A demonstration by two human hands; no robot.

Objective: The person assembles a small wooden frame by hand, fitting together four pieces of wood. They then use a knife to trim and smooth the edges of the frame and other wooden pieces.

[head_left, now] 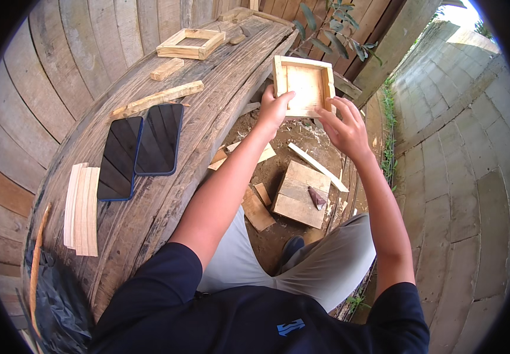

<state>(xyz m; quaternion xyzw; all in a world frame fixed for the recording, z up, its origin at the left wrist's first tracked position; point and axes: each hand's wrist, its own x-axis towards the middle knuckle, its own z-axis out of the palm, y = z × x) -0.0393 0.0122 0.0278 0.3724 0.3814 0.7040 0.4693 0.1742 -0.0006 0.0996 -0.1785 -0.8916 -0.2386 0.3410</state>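
Note:
A small square wooden box [328, 75] with low walls and a bright, sunlit inside is held up in front of me, above the ground. My left hand [275, 110] grips its lower left corner, the thumb lying over the wall onto the inside. At the lower right corner, my right hand [346, 126] has its bent fingers on the wall. Beyond my left arm, on the plank bench, lie a square wooden frame [191, 52], a short wood block [167, 69] and a longer wood strip [158, 98].
Two dark phones [119, 158] and a stack of thin wood slats [83, 209] lie on the bench [149, 227]. On the ground below are a square wooden block [297, 187] with a dark pointed object [317, 198] on it, a long thin stick [318, 167] and wood scraps. A leafy plant [337, 35] stands behind.

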